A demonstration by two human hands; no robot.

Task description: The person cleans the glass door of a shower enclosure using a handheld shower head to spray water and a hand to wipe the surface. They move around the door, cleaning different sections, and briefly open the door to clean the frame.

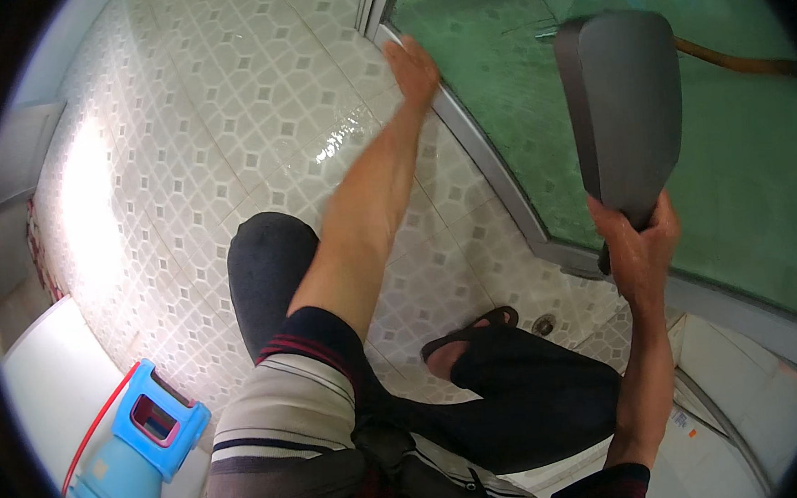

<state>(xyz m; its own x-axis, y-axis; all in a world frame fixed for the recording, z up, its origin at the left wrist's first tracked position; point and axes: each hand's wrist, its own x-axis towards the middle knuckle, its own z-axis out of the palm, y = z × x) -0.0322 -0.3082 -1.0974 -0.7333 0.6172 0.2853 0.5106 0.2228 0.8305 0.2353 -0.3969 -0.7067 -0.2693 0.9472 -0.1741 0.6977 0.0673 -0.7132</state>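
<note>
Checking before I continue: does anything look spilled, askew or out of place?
Possibly spilled water: the patterned tile floor has a bright, rippled glossy patch near the left hand, unlike the duller tiles around it. Reflected light alone is possible.

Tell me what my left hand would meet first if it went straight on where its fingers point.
Your left hand would probably meet the silver metal frame of the green-tinted panel first, though depth is unclear.
</note>
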